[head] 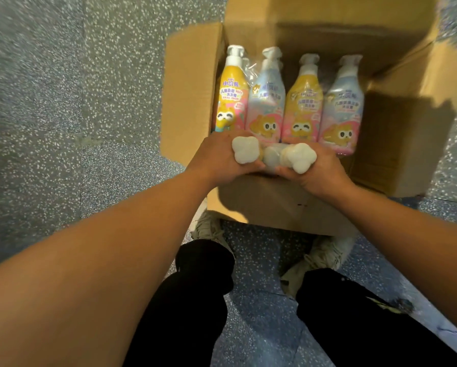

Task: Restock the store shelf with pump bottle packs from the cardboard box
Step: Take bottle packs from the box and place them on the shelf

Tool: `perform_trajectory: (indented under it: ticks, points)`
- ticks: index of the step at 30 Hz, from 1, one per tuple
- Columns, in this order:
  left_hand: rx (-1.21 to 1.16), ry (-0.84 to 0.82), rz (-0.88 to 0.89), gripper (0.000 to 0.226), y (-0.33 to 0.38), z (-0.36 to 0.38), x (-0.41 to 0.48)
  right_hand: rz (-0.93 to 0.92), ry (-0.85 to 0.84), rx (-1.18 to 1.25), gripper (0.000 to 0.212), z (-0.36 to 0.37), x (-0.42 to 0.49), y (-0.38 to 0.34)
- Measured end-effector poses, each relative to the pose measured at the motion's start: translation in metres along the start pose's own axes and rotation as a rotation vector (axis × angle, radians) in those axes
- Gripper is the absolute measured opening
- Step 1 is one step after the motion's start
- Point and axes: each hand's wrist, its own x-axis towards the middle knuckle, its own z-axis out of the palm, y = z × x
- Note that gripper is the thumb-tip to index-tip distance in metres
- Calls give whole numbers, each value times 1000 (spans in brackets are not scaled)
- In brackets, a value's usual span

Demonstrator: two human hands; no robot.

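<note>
While both hands close around it, a clear-wrapped pack of pump bottles with white paw-shaped pump heads stands upright at the near edge of the open brown cardboard box. The left hand has its grip shut around the pack's left bottle just under the left pump head, and the right hand has its grip shut around the right bottle in the same way. Behind the pack, four more yellow and pale blue pump bottles with cartoon animal labels lie flat inside the box, side by side. The box rests on the grey speckled floor, touching the person's light-coloured shoes.
</note>
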Motion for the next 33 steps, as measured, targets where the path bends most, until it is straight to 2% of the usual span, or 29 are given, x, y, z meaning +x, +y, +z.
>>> perform_trajectory:
  ticks: [5, 8, 13, 17, 20, 23, 26, 30, 33]
  points:
    - [-85, 89, -18, 69, 58, -47, -26, -10, 8, -5, 53, -54, -21, -59]
    - [-141, 72, 7, 81, 110, -92, -45, -54, 37, 52, 45, -99, -44, -110]
    - [-237, 115, 66, 48, 193, -173, -84, -176, 68, 92, 33, -182, -84, -200]
    - [-427, 220, 125, 49, 269, -232, -130, -279, 220, 187, 28, -241, -123, -275]
    - [-540, 255, 209, 22, 328, -267, -170, -363, 320, 197, 20, -283, -153, -325]
    - [-540, 314, 276, 15, 373, -298, -198, -446, 382, 182, 25, -320, -186, -372]
    - [-518, 330, 382, 36, 411, -328, -221, -501, 473, 163, 27, -350, -215, -408]
    - [-487, 343, 479, 27, 451, -359, -251, -512, 482, 182, 25, -383, -248, -443]
    - [-456, 325, 557, 32, 474, -377, -272, -545, 522, 167, 30, -399, -272, -462]
